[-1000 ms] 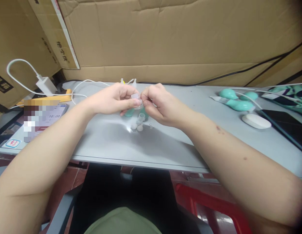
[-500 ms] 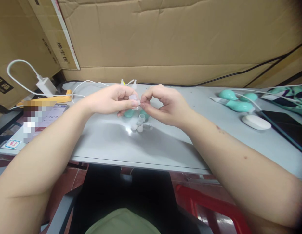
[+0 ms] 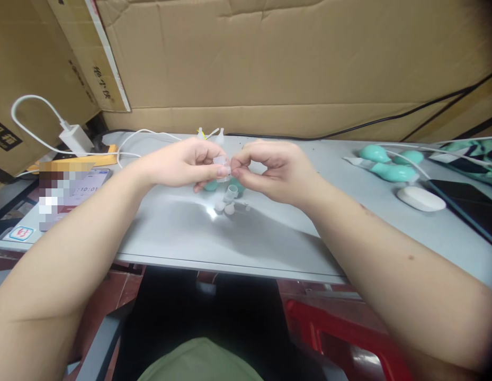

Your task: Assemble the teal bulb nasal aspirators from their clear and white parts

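Note:
Between thumb and fingers, my left hand (image 3: 194, 163) holds a small translucent plastic piece (image 3: 220, 162) above the middle of the desk. My right hand (image 3: 269, 168) is pinched at the right side of that piece, its fingertips meeting the left fingertips; whatever lies inside this pinch is too small to make out. Below the hands stands a clear short tube (image 3: 232, 192), with small white round parts (image 3: 229, 208) in front of it. Teal objects (image 3: 238, 185) are partly hidden behind the hands. Translucent nozzle-like parts (image 3: 221, 136) stand farther back.
Teal bulbs (image 3: 392, 172), a white oval case (image 3: 421, 199) and a dark flat device (image 3: 468, 203) lie at the right. A phone (image 3: 90, 185), a white charger (image 3: 75, 139) and an orange strip (image 3: 110, 154) are at the left. Cardboard (image 3: 269, 58) rises behind the desk.
My right hand's fingers have closed in nearer to the translucent piece, and the left fingertips have shifted slightly right. The view has moved a little.

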{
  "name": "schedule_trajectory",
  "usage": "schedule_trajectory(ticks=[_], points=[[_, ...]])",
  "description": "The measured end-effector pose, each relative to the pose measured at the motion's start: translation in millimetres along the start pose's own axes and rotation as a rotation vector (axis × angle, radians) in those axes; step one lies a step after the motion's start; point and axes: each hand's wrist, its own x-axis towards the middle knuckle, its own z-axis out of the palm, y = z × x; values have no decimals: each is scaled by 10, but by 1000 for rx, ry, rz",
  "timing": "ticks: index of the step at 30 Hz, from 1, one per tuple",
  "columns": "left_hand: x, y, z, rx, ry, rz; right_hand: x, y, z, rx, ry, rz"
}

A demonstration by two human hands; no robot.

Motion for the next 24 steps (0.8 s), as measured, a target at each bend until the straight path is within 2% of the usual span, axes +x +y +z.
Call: schedule_trajectory(ticks=[3, 9, 20, 22, 24], points=[[2, -2, 6, -14, -11, 4, -2, -2, -5, -16, -13, -10], [18, 28, 14, -59, 16, 10, 8, 28, 89, -71, 48, -56], [-39, 36, -5, -8, -73, -79, 40, -29, -10, 1, -171, 71], [-48, 49, -9, 4, -76, -89, 32, -19, -3, 37, -168, 77], [-47, 64, -12, -7, -68, -80, 22, -2, 15, 83, -111, 63]])
